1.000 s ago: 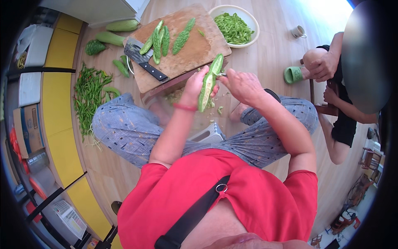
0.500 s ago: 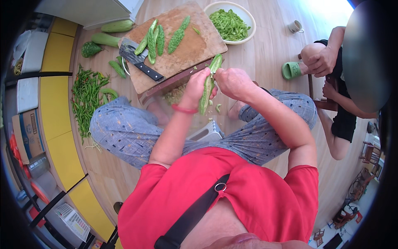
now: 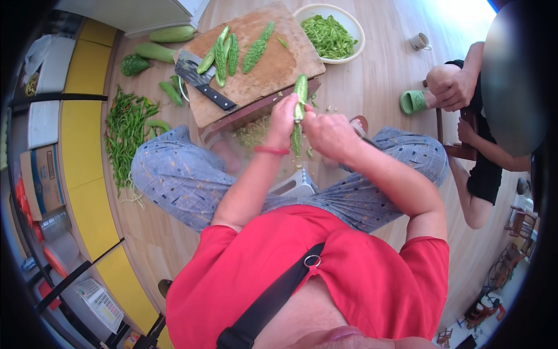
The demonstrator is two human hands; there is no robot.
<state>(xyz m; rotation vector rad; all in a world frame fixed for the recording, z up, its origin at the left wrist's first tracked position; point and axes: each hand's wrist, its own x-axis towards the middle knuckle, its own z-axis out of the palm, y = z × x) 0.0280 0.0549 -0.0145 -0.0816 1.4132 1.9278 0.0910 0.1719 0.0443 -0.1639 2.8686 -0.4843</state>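
Note:
A halved bitter melon [image 3: 301, 87] stands nearly upright between my hands, past the near edge of the cutting board. My left hand [image 3: 283, 123], with a red band at its wrist, is closed around it from the left. My right hand [image 3: 330, 135] is a closed fist against the melon's right side. Out of its heel pokes the dark end of a slim tool [image 3: 369, 142], whose kind my fingers hide. On the wooden board [image 3: 285, 43] lie several bitter melon pieces [image 3: 221, 57] and a cleaver [image 3: 203, 83] with a black handle.
Behind the board sits a white bowl [image 3: 358, 45] of sliced green pieces. Green peppers [image 3: 125, 131] and whole gourds [image 3: 173, 34] lie on the floor at left, beside yellow cabinets [image 3: 81, 139]. A mug [image 3: 419, 41] and another person's seated legs [image 3: 479, 192] are at right.
The melon half has turned from a slant to nearly upright, showing less of its hollow. My right fist has shifted a little down along it. The whole view has shifted slightly.

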